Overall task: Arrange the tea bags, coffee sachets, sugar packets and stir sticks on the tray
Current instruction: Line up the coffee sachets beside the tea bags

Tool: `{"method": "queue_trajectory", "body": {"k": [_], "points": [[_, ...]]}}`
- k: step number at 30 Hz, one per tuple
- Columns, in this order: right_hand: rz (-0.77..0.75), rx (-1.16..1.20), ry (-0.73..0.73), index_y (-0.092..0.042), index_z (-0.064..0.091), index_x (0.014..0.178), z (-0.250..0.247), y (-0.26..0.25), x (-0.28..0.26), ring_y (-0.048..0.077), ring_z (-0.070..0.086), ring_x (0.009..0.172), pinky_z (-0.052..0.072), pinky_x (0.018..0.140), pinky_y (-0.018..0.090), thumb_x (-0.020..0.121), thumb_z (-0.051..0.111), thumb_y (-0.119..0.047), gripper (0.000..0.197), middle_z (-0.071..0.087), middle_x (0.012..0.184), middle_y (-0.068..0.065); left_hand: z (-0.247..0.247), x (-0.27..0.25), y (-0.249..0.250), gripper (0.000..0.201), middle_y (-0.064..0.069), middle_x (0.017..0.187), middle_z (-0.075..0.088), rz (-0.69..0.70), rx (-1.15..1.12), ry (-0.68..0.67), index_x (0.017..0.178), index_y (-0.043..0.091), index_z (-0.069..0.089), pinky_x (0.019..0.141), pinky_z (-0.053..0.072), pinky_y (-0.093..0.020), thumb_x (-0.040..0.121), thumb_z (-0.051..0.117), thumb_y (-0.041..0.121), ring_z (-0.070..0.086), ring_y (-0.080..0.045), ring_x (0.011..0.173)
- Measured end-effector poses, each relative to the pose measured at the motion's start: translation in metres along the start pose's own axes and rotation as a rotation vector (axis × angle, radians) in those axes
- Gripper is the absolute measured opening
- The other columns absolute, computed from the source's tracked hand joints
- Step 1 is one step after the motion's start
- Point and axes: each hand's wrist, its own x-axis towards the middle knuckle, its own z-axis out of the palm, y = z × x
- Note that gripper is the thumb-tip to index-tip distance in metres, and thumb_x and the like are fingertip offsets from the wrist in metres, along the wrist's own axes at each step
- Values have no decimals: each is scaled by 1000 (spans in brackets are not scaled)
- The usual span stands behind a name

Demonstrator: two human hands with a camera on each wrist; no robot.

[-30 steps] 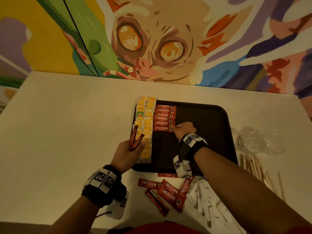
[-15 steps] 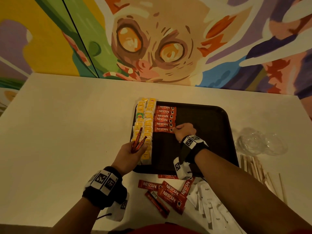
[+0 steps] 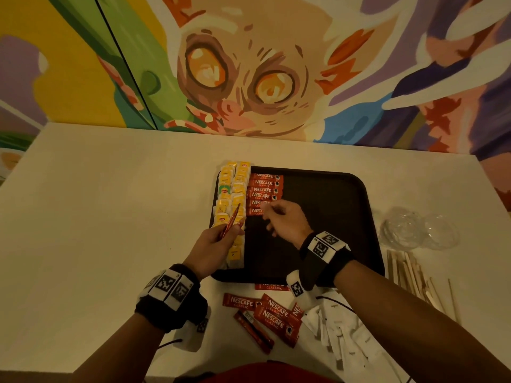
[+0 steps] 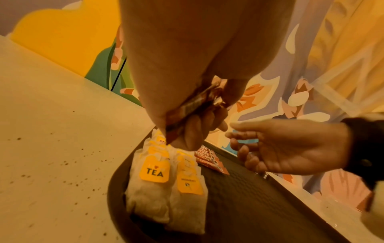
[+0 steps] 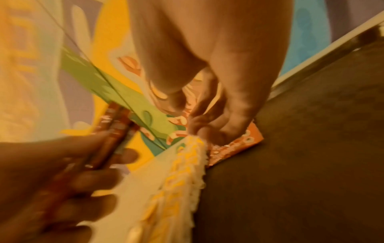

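A dark tray (image 3: pixel 326 217) lies on the white table. Two columns of yellow-tagged tea bags (image 3: pixel 232 194) run along its left side, with a column of red coffee sachets (image 3: pixel 265 189) beside them. My left hand (image 3: pixel 231 230) hovers over the tea bags and grips a few red sachets (image 3: pixel 231 221), also seen as held sachets (image 4: pixel 193 105) in the left wrist view. My right hand (image 3: pixel 269 217) is over the lowest sachet of the column, fingers loosely bent and holding nothing; the right hand (image 4: pixel 280 151) is a little above the tray floor (image 4: pixel 249 205).
Loose coffee sachets (image 3: pixel 265 313) lie on the table in front of the tray, white sugar packets (image 3: pixel 340 327) to their right. Wooden stir sticks (image 3: pixel 409 275) and clear plastic lids (image 3: pixel 414 230) sit right of the tray. A painted wall stands behind.
My right hand has lifted off the lowest sachet in the column and its fingers have loosened. My left hand has moved slightly right with its sachets.
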Motion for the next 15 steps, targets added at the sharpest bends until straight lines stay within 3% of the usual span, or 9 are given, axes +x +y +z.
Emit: {"method": "queue_trajectory", "body": {"k": [2,5,10,12,15], "points": [[-34,47,-146,-17,65,110,4,-6,-15,12,64,71,55,63,26,95,58,-40,29,68,98,3,1,-1,0,27,18,76,60,60,29,-7,107,12,68,54,40,-8,99,49,29,54,5,66],[-25,170,-231,-14,68,107,9,-9,-30,14,63,70,55,65,29,95,60,-34,24,69,98,7,1,-2,1,21,21,52,57,131,82,-5,95,6,69,49,38,-6,97,55,21,51,8,50],[-53,317,-235,-10,70,98,7,-6,-43,12,64,70,57,66,25,94,63,-15,10,68,89,6,-3,-5,1,13,17,75,67,186,101,7,96,18,72,62,42,-3,92,62,25,60,12,69],[-99,284,-213,-9,71,98,5,-4,-45,11,65,70,58,66,24,93,63,-11,10,69,87,6,-4,-5,2,18,16,66,65,148,86,32,85,18,71,56,42,-5,93,60,30,58,9,59],[-130,252,-131,-10,70,97,2,0,-45,11,66,71,58,67,25,93,62,-10,9,68,85,5,-9,-3,-1,37,-1,63,62,12,33,89,76,10,70,53,43,-18,93,56,40,53,-3,50]]}}
